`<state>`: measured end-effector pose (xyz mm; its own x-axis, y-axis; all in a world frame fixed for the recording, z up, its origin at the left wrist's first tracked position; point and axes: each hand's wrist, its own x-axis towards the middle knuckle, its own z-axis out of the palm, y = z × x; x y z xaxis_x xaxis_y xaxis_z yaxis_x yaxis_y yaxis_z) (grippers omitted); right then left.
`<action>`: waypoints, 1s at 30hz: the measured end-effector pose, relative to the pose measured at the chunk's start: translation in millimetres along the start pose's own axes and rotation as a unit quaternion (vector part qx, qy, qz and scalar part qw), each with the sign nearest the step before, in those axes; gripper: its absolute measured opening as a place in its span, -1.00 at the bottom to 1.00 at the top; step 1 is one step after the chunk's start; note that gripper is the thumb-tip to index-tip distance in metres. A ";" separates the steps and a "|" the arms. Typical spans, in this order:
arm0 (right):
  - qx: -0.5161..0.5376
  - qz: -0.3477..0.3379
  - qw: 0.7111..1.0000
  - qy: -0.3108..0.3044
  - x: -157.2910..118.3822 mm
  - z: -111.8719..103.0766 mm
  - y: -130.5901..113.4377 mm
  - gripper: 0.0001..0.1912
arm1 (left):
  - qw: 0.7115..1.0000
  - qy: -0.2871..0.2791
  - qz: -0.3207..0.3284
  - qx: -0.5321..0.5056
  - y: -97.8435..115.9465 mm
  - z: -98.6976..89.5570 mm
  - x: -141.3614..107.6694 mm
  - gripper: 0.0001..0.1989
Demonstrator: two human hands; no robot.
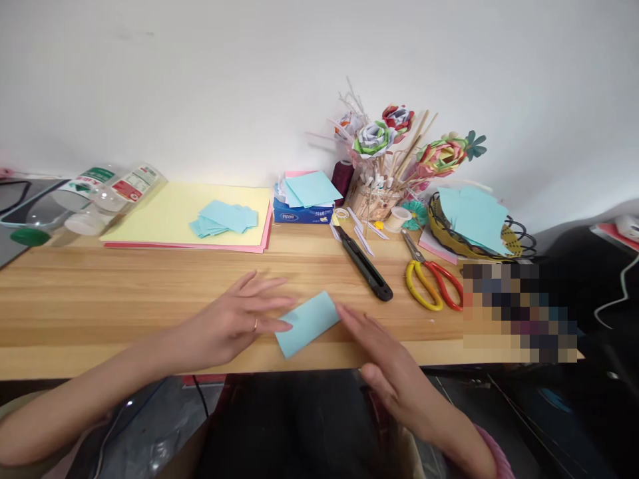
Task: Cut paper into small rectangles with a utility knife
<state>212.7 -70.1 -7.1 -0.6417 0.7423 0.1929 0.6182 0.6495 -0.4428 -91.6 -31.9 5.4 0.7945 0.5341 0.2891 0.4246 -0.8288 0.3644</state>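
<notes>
A light blue rectangle of paper [310,322] lies tilted on the wooden table [150,286], near its front edge. My left hand [232,322] is at the paper's left side, fingers spread, with a fingertip over its left part; a ring is on one finger. At the paper's upper right corner are the fingertips of my right hand [384,359], palm down, fingers stretched out and thumb apart. Neither hand grips the paper.
Behind lie a black cutter [367,263], scissors [423,286], yellow sheets [150,213] with blue pieces [227,218], a tissue box [303,213] and two bottles. Paper flowers [374,138] and a basket [439,233] of blue paper stand at the back right.
</notes>
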 end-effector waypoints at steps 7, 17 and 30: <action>-0.220 0.151 0.958 0.104 48.8 -13.6 30.8 -0.46 | 0.998 -0.030 0.044 0.031 18.8 0.7 15.0 -0.57; -0.367 0.200 0.907 0.056 79.2 -2.3 46.1 -0.58 | 0.982 -0.054 0.005 0.183 9.0 38.3 9.9 -0.67; -0.147 0.044 0.988 0.017 -39.5 -16.9 -20.1 -0.56 | 0.956 0.031 0.018 0.293 -12.7 47.2 17.7 -0.72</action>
<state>233.3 -109.7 9.0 -0.5670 0.7999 0.1967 0.7794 0.5983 -0.1861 -62.4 -19.8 -35.8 0.7933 0.4980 0.3502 0.5825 -0.7881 -0.1988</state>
